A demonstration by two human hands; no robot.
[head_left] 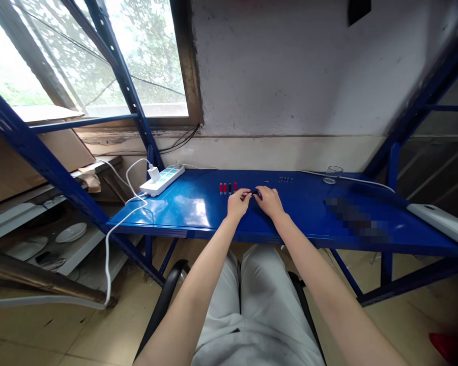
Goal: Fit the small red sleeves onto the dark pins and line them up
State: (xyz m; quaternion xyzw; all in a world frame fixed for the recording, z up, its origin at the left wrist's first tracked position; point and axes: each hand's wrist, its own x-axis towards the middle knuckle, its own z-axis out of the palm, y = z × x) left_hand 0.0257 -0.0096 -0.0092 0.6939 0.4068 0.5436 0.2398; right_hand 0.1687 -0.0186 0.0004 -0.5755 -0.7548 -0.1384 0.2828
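Behind the table's [309, 213] front edge, left hand [238, 204] and right hand [270, 202] pinch a black piece [255, 192], likely light, best held endwise.

Small black piece [255, 192]: short, dark; finer detail too small to tell;
Hold: fingertip pinch; crosswise between left hand [237, 204] and right hand [270, 202]

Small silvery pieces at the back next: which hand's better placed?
Right hand, likely: it's nearer the small silvery pieces. The left hand is farther off, by the red and black pieces. Both are at a small dark piece.
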